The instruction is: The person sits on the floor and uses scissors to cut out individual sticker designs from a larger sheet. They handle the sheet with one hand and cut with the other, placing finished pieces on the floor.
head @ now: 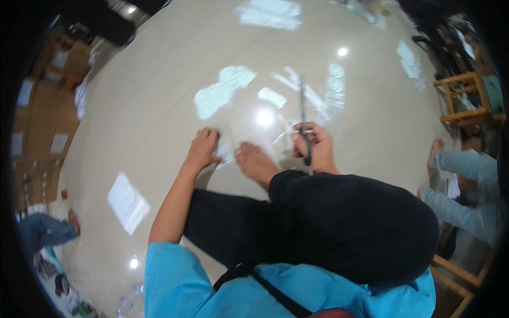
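Note:
A pair of scissors (303, 107) with dark handles is in my right hand (316, 147), its blades pointing away from me over the floor. My left hand (204, 149) rests low at the floor, fingers bent, beside a small pale piece (225, 154) whose material is unclear. Whether the fingers grip that piece cannot be told. Beyond the hands lie white, round-edged pieces (214, 99), a small white rectangle (272, 97), long white strips (306, 93) and a pale textured strip (335, 85). My bare foot is between the hands.
White sheets lie on the glossy floor (167, 79) at the far side (270, 14) and lower left (128, 202). Cardboard boxes (47, 119) stand at the left, a wooden frame (465, 97) at the right. Other people's legs show at both sides (457, 163) (51, 230).

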